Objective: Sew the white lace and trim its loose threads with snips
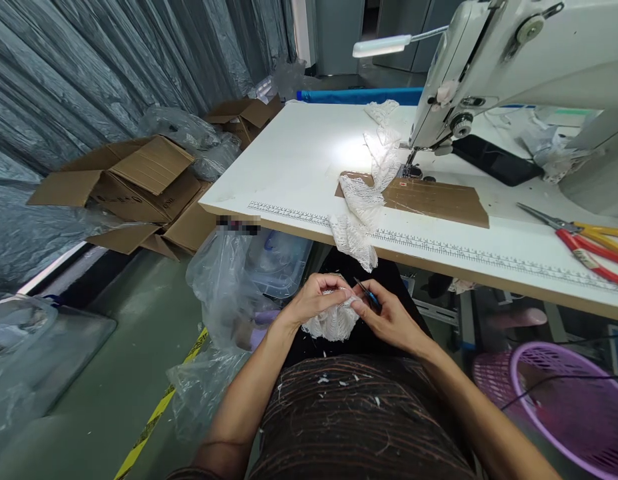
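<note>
Over my lap, my left hand point(316, 300) pinches a bunch of white lace point(333, 323). My right hand point(389, 319) touches the same lace and holds a small blue-handled snipper point(367, 293), its tip pointing at the lace. More white lace strip point(361, 203) hangs off the front edge of the white sewing table point(299, 160) and runs back to the needle of the white sewing machine point(493, 60). Lace scraps lie on my dark striped lap.
Red and yellow scissors point(586, 247) and a black phone point(496, 160) lie on the table's right part. A brown card point(433, 199) sits under the needle. Open cardboard boxes point(139, 183) and plastic bags point(229, 287) stand at left; pink baskets point(563, 393) at right.
</note>
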Demonstrator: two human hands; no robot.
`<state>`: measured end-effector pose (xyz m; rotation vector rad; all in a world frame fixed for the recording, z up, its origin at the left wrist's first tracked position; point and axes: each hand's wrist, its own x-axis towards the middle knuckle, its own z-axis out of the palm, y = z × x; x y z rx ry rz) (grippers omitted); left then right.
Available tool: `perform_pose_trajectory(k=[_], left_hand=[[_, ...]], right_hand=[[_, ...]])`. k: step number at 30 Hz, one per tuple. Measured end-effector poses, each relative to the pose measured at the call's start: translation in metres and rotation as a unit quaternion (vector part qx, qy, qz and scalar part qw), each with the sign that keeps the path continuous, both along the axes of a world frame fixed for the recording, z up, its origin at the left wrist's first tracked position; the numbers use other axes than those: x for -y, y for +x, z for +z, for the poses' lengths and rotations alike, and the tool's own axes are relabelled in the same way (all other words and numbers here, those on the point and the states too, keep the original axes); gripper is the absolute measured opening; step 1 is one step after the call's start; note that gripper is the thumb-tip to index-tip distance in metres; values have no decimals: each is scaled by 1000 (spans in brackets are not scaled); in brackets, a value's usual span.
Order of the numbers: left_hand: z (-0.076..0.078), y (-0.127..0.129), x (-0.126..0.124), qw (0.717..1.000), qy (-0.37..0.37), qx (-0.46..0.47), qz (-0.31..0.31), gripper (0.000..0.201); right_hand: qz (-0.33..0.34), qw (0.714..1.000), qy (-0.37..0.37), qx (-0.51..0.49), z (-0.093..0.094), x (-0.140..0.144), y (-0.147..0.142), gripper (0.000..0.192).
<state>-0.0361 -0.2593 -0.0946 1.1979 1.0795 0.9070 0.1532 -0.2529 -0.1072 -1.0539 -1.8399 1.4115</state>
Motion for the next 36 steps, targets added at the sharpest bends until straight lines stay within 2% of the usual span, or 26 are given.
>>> perform_pose_trajectory(k=[3,6,9,12,16,18,21,25,27,32,36], left_hand=[[-16,-6,3,1000,4,-15,9,35],[-35,-17,7,992,48,-112,24,52],[-46,-28,11,977,65,-196,48,52],[-38,-30,16,982,36,-176,49,44],[-4,-21,22,999,-20,-47,-11,38],[10,-15,25,999,-30,11,-27,34],[20,-6,27,999,-24,26,3,30],[16,-3,28,996,25,-23,79,27],[11,-5,29,995,35,-20,96,26],[-1,-14,32,986,-89,103,94,28],[-5,-19,29,966,-125,189,124,23]], right_hand=[[0,997,-69,-41,-5,5,6,31],[-37,991,-115,-64,-6,7,23,31],[-82,982,-139,-101,-7,5,41,29],[-125,973,-134,-139,-13,-1,46,28],[-152,975,-97,-129,-22,-4,22,32],[-137,977,-100,-131,-24,-1,5,34],[-88,972,-145,-163,-22,8,-15,36],[-60,939,-245,-233,-19,18,-23,37],[-58,926,-275,-253,-18,20,-23,36],[-55,927,-286,-238,-18,18,-21,39],[-92,933,-268,-223,-22,13,-17,43]])
